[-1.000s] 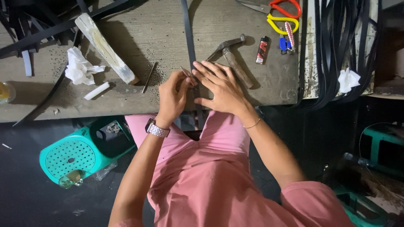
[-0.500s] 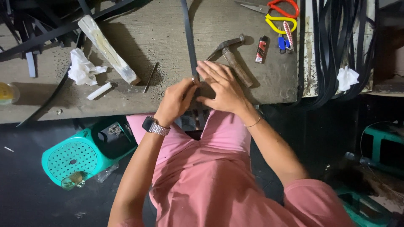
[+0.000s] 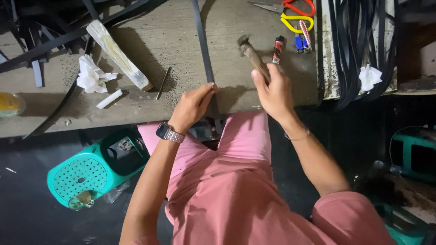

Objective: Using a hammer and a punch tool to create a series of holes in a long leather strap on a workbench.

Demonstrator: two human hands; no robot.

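Note:
My right hand [image 3: 274, 90] grips the wooden handle of a hammer [image 3: 251, 53], lifted above the workbench with its metal head pointing away from me. My left hand [image 3: 193, 106], with a metal watch on the wrist, pinches a long dark strap [image 3: 203, 50] that runs from the bench's far side to its front edge. The fingertips press the strap down near the bench edge, just left of the hammer hand.
On the worn bench [image 3: 159, 41] lie a wooden stick [image 3: 119, 54], crumpled tissue [image 3: 92, 75], a white chalk-like piece [image 3: 109, 98], a thin metal rod [image 3: 163, 83], a lighter [image 3: 277, 49], and scissors [image 3: 295, 13]. Black straps [image 3: 359, 41] hang at right. A teal stool [image 3: 91, 170] stands below.
My right hand left the strap, took up the hammer that lay on the bench and raised it. My left hand stayed on the strap.

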